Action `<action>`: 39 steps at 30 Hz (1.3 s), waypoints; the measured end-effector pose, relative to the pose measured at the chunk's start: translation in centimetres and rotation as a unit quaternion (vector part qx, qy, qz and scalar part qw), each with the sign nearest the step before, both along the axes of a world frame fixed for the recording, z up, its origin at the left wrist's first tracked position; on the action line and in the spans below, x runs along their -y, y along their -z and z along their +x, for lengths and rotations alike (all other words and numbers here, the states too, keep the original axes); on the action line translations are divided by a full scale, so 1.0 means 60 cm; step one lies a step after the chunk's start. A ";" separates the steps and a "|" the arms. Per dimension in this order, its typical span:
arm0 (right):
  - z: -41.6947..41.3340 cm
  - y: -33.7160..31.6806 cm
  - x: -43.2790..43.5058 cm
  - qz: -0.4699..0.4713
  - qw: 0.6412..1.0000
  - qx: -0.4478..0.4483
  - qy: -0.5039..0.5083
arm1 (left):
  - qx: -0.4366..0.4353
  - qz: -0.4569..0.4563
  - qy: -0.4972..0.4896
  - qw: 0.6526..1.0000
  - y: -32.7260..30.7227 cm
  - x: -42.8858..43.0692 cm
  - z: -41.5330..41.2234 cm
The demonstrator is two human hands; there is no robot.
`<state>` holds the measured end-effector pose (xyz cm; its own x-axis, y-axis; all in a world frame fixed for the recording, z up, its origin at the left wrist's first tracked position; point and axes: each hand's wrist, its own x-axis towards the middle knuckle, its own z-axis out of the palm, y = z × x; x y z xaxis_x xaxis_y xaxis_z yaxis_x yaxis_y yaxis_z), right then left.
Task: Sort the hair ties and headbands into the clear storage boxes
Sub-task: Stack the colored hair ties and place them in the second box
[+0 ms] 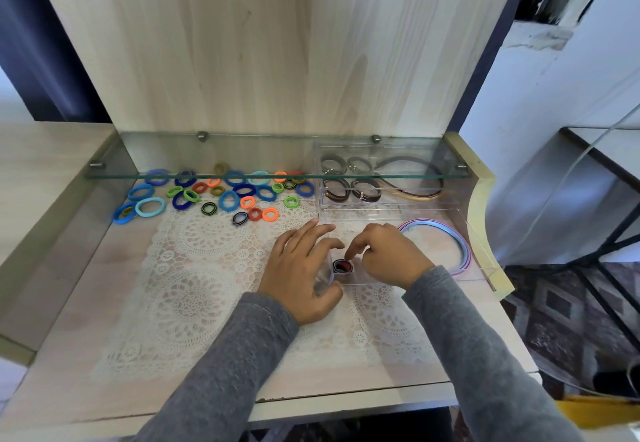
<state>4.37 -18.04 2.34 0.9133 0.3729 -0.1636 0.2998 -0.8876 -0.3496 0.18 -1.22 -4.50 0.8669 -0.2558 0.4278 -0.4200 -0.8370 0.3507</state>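
Note:
A near clear box [381,283] sits on the right of the desk with pastel headbands [462,246] curved along its right side. At its left front corner my left hand [301,268] holds the box, thumb on the front wall and fingers lying over the left edge. My right hand [388,256] reaches into the same corner and pinches a red and black hair tie [343,266], index fingertip on it and the other fingers curled. Several loose colourful hair ties [225,196] lie scattered at the back left.
A far clear box [391,204] behind the near one holds dark hair ties and dark headbands. A glass shelf [277,175] hangs low over the back of the desk. A white lace mat [194,268] covers the middle. A wooden panel rises behind.

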 end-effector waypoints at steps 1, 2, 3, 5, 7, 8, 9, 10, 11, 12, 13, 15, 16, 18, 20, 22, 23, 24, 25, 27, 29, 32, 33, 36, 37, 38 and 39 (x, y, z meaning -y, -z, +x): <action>-0.001 0.004 -0.003 -0.010 1.000 0.002 -0.008 | 0.005 -0.005 -0.005 1.000 -0.002 0.000 0.000; -0.002 0.008 -0.006 -0.022 1.000 0.010 -0.014 | 0.008 -0.010 -0.009 1.000 -0.004 -0.001 -0.001; -0.003 0.011 -0.009 -0.036 0.999 0.022 -0.020 | 0.011 -0.014 -0.013 1.000 -0.005 0.000 -0.001; -0.008 0.014 -0.014 -0.065 0.996 0.044 -0.031 | 0.012 -0.015 -0.019 1.000 -0.004 0.000 -0.002; -0.012 0.015 -0.017 -0.092 0.993 0.067 -0.041 | 0.010 -0.012 -0.021 1.000 -0.003 0.000 -0.002; -0.014 0.015 -0.019 -0.101 0.991 0.077 -0.045 | 0.009 -0.012 -0.022 1.000 -0.002 0.000 -0.003; -0.016 0.014 -0.019 -0.106 0.990 0.082 -0.047 | 0.010 -0.013 -0.024 1.000 -0.002 0.000 -0.003; -0.017 0.013 -0.020 -0.106 0.990 0.084 -0.047 | 0.014 -0.016 -0.026 0.999 -0.002 0.000 -0.003; -0.017 0.013 -0.019 -0.106 0.990 0.082 -0.046 | 0.018 -0.020 -0.027 0.999 -0.003 0.001 -0.003; -0.017 0.012 -0.019 -0.106 0.990 0.079 -0.046 | 0.025 -0.024 -0.031 0.999 -0.004 0.001 -0.004; -0.018 0.012 -0.018 -0.106 0.990 0.077 -0.044 | 0.032 -0.030 -0.038 0.998 -0.006 0.001 -0.004; -0.017 0.010 -0.017 -0.109 0.990 0.082 -0.038 | 0.054 -0.054 -0.065 0.995 -0.009 0.001 -0.005; -0.016 0.009 -0.017 -0.109 0.990 0.083 -0.032 | 0.064 -0.074 -0.083 0.992 -0.011 0.000 -0.005; -0.014 0.007 -0.021 -0.095 0.992 0.083 -0.015 | 0.080 -0.112 -0.127 0.982 -0.013 -0.005 -0.004; -0.014 0.005 -0.033 -0.062 0.992 0.106 0.007 | 0.084 -0.130 -0.169 0.973 -0.014 -0.017 -0.003; -0.015 0.008 -0.053 0.001 0.988 0.152 0.033 | 0.081 -0.132 -0.204 0.967 -0.015 -0.033 -0.001; -0.016 0.010 -0.066 0.042 0.983 0.173 0.043 | 0.079 -0.128 -0.218 0.964 -0.015 -0.043 -0.001; -0.017 0.013 -0.080 0.083 0.977 0.191 0.048 | 0.079 -0.120 -0.232 0.962 -0.014 -0.055 0.001; -0.018 0.016 -0.095 0.118 0.970 0.206 0.048 | 0.078 -0.109 -0.244 0.961 -0.013 -0.066 0.002; -0.019 0.029 -0.128 0.159 0.961 0.225 0.036 | 0.079 -0.078 -0.272 0.956 -0.010 -0.090 0.005; -0.021 0.046 -0.160 0.169 0.960 0.222 0.021 | 0.078 -0.037 -0.295 0.952 -0.006 -0.118 0.010; -0.016 0.075 -0.199 0.161 0.969 0.184 0.021 | 0.034 0.019 -0.316 0.948 -0.003 -0.158 0.018; -0.011 0.083 -0.208 0.159 0.970 0.180 0.030 | 0.017 0.030 -0.317 0.948 -0.001 -0.168 0.020; 0.010 0.104 -0.229 0.138 0.970 0.195 0.049 | -0.021 0.053 -0.310 0.949 0.007 -0.184 0.022; 0.016 0.109 -0.234 0.127 0.971 0.196 0.053 | -0.035 0.061 -0.309 0.948 0.008 -0.185 0.022; 0.021 0.114 -0.237 0.119 0.972 0.194 0.056 | -0.050 0.069 -0.308 0.947 0.010 -0.186 0.023; 0.023 0.117 -0.240 0.118 0.972 0.195 0.059 | -0.065 0.074 -0.308 0.946 0.011 -0.186 0.024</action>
<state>5.76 -3.67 -4.70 0.9274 0.2462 0.2816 0.3510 -0.8332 -0.4272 1.62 9.94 -5.16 0.9137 0.2672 0.3062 0.2032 -0.9529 0.2253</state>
